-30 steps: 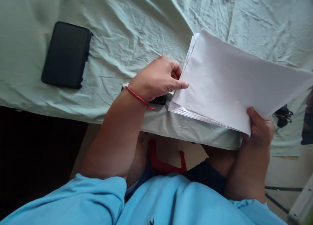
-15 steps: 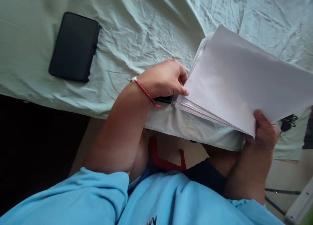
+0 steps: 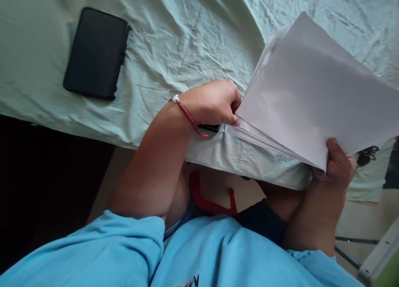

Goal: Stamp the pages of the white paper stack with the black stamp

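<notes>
A stack of white paper sheets (image 3: 311,87) lies tilted over the right part of the cloth-covered table, its layers fanned apart along the left and near edges. My right hand (image 3: 338,164) grips the stack's near right edge, thumb on top and the other fingers beneath. At the left corner my left hand (image 3: 220,102) pinches sheet edges between thumb and fingers; how many sheets it has cannot be made out. A red cord bracelet (image 3: 188,116) circles the left wrist. Under that wrist a small dark object (image 3: 212,127) shows only in part.
A black tablet-like case (image 3: 96,54) lies on the wrinkled pale green cloth (image 3: 174,42) at the left. Keys or a similar dark metal bunch (image 3: 368,155) sit beside my right hand. Below the table edge is a red curved object (image 3: 212,202).
The top sheet's left side has lifted and shifted away from the left corner, so more lower sheets show by my left thumb. My right hand keeps its grip.
</notes>
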The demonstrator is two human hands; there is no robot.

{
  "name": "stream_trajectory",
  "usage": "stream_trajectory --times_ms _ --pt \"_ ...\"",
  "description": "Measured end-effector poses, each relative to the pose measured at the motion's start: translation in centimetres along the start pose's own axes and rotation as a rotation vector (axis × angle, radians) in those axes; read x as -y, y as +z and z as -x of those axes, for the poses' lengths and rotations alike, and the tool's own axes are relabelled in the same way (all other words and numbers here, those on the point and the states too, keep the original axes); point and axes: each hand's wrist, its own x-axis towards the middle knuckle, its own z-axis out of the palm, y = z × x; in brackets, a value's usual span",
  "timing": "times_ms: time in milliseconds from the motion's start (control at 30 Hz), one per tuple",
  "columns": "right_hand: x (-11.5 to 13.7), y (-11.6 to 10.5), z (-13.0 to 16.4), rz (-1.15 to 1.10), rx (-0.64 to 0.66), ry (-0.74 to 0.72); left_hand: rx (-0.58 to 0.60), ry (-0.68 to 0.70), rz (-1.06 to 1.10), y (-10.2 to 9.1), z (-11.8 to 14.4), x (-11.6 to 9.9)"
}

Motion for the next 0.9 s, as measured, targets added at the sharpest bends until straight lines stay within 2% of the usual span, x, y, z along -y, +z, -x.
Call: stream_trajectory --times_ms 133,433,567,900 --pt "-0.17 0.2 -0.04 -0.058 0.011 -0.039 0.012 -0.025 -0.002 0.07 -0.08 -0.09" --pt "0.16 -0.23 0.3 -0.052 -0.011 -0.003 0.05 -0.043 0.036 0.16 -0.01 -0.08" --pt "0.29 -0.32 0.48 -0.089 -0.017 -0.005 0.031 -0.038 0.005 0.05 0.05 -0.53" --pt "0.01 -0.55 0.49 -0.123 0.005 0.001 0.087 -0.027 -0.113 0.08 -0.09 -0.87"
